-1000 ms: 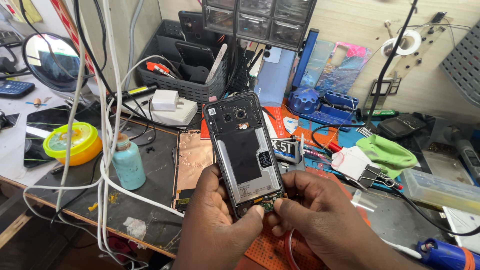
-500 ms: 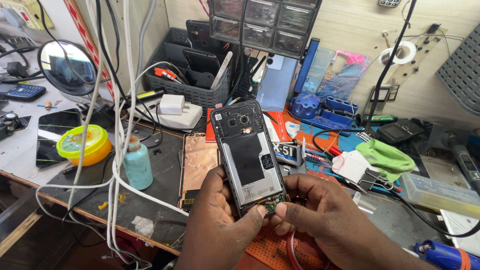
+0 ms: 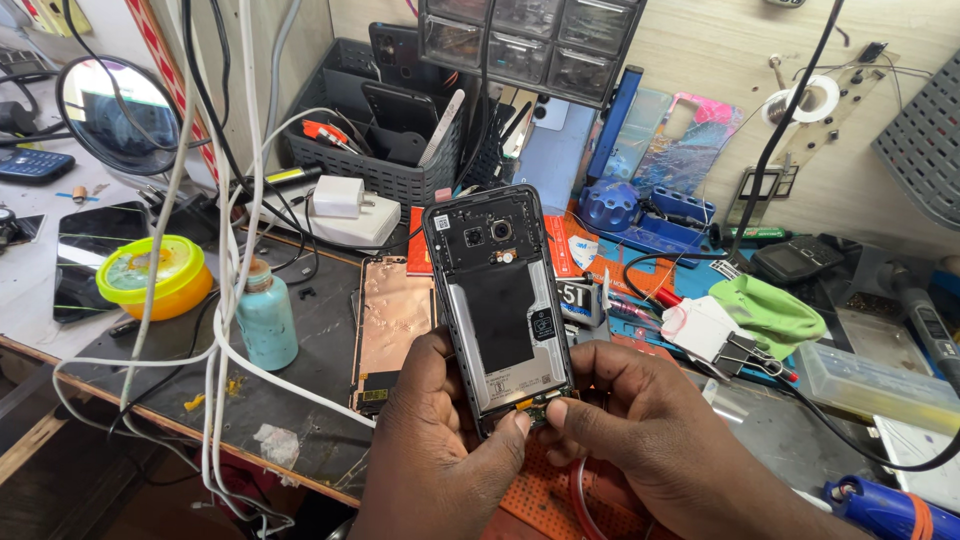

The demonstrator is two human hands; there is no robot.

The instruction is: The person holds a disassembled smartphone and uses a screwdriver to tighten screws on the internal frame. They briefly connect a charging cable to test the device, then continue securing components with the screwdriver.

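While phone [image 3: 500, 300] stands upright above near edge of surface [image 3: 300, 420], back cover off, insides facing camera, left hand [image 3: 440, 460] grips its lower left side, thumb on bottom edge. Right hand [image 3: 640, 440] at lower right corner, fingers [image 3: 556, 412] pinching small part at bottom edge. Copper-coloured panel [image 3: 390, 320] lies flat just left of phone. Teal bottle [image 3: 265, 320] further left.

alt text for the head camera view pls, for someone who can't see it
Two bare hands hold an opened phone upright with its back cover off, the left hand gripping its lower edge and the right hand pinching the bottom end. Behind lies a cluttered repair bench with a copper-coloured panel, a teal bottle and hanging white cables.
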